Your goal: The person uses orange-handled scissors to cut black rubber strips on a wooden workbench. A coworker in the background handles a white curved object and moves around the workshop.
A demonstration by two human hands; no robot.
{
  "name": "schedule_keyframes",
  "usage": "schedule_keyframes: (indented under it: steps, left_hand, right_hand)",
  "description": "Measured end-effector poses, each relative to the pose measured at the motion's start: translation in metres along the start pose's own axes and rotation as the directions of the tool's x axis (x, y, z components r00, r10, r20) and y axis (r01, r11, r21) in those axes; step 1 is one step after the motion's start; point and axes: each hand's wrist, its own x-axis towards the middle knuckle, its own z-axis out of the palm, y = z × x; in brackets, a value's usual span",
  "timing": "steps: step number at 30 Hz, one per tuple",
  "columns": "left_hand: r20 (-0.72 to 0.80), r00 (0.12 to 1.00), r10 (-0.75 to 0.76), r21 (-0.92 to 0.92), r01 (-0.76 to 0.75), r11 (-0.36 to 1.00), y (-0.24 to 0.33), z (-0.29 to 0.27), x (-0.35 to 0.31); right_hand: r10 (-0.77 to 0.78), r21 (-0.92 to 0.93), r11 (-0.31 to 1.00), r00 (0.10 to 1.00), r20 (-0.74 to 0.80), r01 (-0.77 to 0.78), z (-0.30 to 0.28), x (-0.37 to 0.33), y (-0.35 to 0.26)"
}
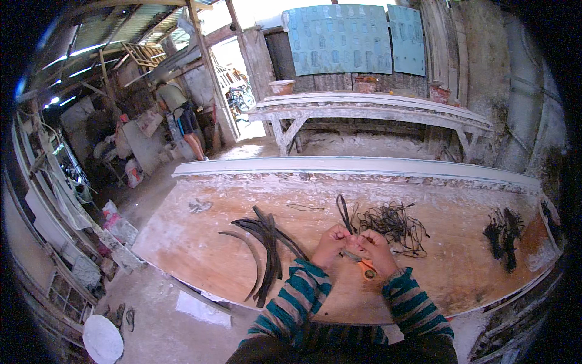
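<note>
A slim black loop [343,210], narrow and drawn out long, stretches away from the body; its near end is pinched at the fingertips of the left hand [329,246], with the fingertips of the right hand [376,249] meeting them closely; the far end is rounded and leans a little left; the part between the fingers is hidden. A pair of scissors [367,269] shows beneath the right hand, above the bare wood of the table [200,242]; its orange handle is toward the body, its grey blades angled left and away; whether it is gripped cannot be told.
</note>
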Motion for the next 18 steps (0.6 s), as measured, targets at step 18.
schedule_keyframes:
  steps: [18]
  left_hand:
    - [-0.028,0.999,-0.036,0.0,0.036,0.999,0.001,0.004,0.0]
  right_hand:
    - [-0.023,0.084,0.996,0.999,-0.043,0.026,-0.003,0.001,-0.003]
